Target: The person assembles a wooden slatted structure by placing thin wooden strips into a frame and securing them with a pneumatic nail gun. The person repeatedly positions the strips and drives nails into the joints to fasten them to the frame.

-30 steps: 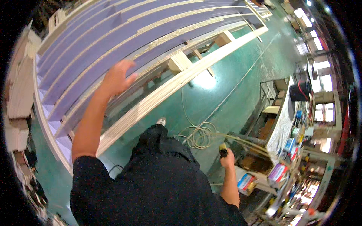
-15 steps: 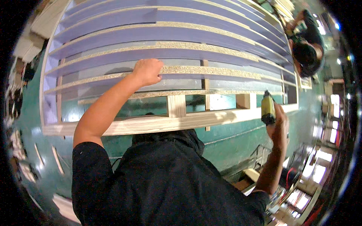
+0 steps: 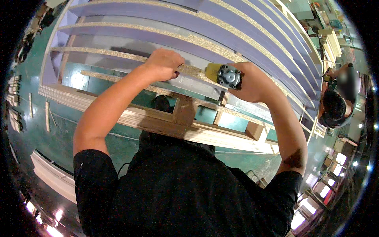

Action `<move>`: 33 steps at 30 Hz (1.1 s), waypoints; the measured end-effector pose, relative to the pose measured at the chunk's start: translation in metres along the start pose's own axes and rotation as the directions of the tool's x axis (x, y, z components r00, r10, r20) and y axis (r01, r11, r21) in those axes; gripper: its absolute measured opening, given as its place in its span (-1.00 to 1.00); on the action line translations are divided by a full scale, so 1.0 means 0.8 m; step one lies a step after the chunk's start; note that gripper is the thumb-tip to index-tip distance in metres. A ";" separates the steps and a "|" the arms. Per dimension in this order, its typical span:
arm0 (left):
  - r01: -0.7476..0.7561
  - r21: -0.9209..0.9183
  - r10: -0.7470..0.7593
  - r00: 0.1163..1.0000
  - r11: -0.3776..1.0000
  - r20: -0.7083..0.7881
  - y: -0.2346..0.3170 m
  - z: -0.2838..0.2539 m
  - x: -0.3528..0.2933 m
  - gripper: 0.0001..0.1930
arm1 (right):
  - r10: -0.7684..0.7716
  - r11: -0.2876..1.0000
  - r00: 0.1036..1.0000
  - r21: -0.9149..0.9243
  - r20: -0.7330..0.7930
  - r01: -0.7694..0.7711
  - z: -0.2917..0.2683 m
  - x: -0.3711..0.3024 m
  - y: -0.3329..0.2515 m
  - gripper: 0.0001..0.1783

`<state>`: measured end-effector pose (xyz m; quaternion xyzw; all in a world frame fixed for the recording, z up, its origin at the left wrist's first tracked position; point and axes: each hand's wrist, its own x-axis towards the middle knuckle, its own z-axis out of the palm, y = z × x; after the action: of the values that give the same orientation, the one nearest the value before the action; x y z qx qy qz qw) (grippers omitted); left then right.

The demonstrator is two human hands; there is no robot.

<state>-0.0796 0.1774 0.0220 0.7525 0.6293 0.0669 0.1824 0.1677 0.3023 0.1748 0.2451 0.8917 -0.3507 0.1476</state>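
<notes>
Several purple-faced particleboard slats [image 3: 256,38] span pale-wood rectangular frame [image 3: 158,121] (fastening unclear); right hand [image 3: 251,83] grips yellow-grey tool [image 3: 221,75]; left hand [image 3: 164,65], hold unclear.

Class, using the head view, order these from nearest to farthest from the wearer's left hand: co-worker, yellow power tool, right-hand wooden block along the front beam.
1. Yellow power tool: right of the left hand, held in the right hand.
2. Right-hand wooden block: lower right, along the front beam.
3. Co-worker: far right.
</notes>
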 end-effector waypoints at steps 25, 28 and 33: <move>0.024 -0.055 -0.024 1.000 0.998 0.010 -0.012 0.020 0.010 -0.83 | 0.307 0.950 0.928 -0.005 0.212 -0.313 0.022 0.075 -0.025 -0.38; 0.012 -0.110 -0.012 1.000 0.994 0.008 -0.011 0.011 0.007 -0.81 | 0.283 0.957 0.954 0.032 0.101 -0.287 0.028 0.065 -0.031 -0.50; 0.029 -0.083 -0.025 0.999 0.996 0.048 -0.010 0.010 0.008 -0.77 | 0.278 0.954 0.958 0.095 0.069 -0.283 0.030 0.061 -0.014 -0.52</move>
<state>-0.0829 0.1835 0.0113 0.7369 0.6317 0.0728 0.2294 0.1232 0.2950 0.1429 0.3667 0.8240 -0.3788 0.2075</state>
